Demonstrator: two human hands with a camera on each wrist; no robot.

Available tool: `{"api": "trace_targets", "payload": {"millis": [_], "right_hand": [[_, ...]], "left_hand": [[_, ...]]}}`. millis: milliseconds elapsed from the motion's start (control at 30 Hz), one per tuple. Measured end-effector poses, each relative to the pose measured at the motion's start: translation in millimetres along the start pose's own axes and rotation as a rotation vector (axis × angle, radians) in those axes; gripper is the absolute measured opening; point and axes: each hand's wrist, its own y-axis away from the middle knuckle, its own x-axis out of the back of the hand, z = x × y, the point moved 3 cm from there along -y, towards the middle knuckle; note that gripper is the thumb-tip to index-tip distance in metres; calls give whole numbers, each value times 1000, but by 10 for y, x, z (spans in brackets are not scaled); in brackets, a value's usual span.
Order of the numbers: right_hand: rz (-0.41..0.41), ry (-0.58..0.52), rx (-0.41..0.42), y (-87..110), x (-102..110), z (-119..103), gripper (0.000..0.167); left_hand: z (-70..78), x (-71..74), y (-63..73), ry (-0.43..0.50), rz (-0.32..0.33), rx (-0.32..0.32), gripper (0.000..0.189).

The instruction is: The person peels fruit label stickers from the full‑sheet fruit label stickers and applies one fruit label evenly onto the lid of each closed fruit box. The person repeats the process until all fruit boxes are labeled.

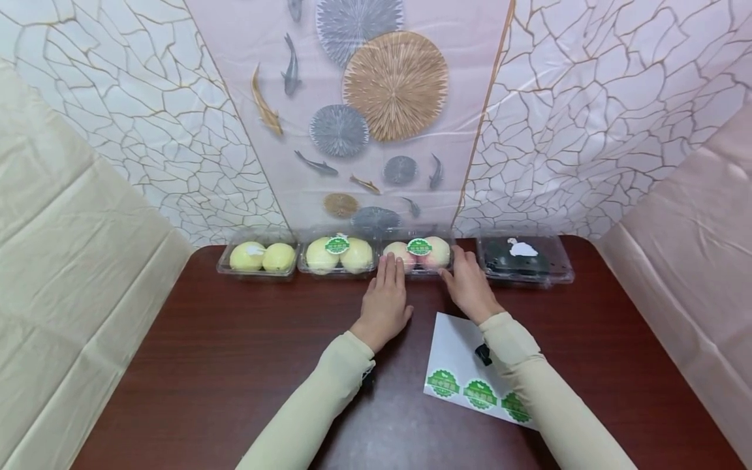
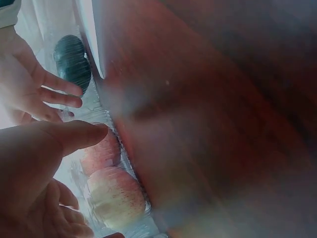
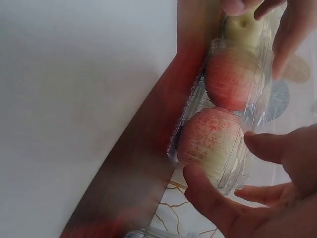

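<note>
Head view: I saw a peach box (image 1: pixel 424 271), left hand (image 1: pixel 384 301) straight-fingered at its six o'clock, right hand (image 1: pixel 470 284) spread, seemingly touching, at three.

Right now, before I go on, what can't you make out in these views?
1. Head view: the right sleeve covers part of the sticker sheet; anything printed beneath is hidden.
2. Head view: lettering on the green stickers is too small to read.
3. Left wrist view: the left hand hides part of the pink fruit box.
4. Left wrist view: the tabletop is blurred.
</note>
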Motion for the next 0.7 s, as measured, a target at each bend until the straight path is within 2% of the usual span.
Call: {"api": "trace_targets", "payload": {"millis": [100, 167, 233, 300, 367, 433, 533, 667, 700], "right_hand": [[-30, -31, 16, 35, 10, -12, 65], [-28, -56, 47, 93, 53, -16, 64], [9, -74, 95, 165, 139, -12, 60], [68, -88, 142, 232, 269, 8, 53], [135, -87, 170, 274, 416, 56, 47], [174, -78, 177, 287, 561, 127, 44], [179, -25, 163, 259, 734, 288, 43], [151, 90, 140, 157, 896, 559, 44], [149, 117, 134, 125, 933, 627, 44]], "left_hand": [[-23, 6, -23, 57, -1, 16, 98], [-30, 35, -16, 120, 39, 24, 92], [-19, 82, 5, 187, 105, 18, 85], [21, 150, 27, 266, 183, -6, 75], [84, 218, 45, 368, 234, -36, 67], [161, 273, 46, 530, 233, -64, 58], [274, 280, 33, 888, 135, -58, 46], [447, 158, -29, 1382, -39, 44, 36], [499, 120, -54, 1478, -74, 78, 34]]}}
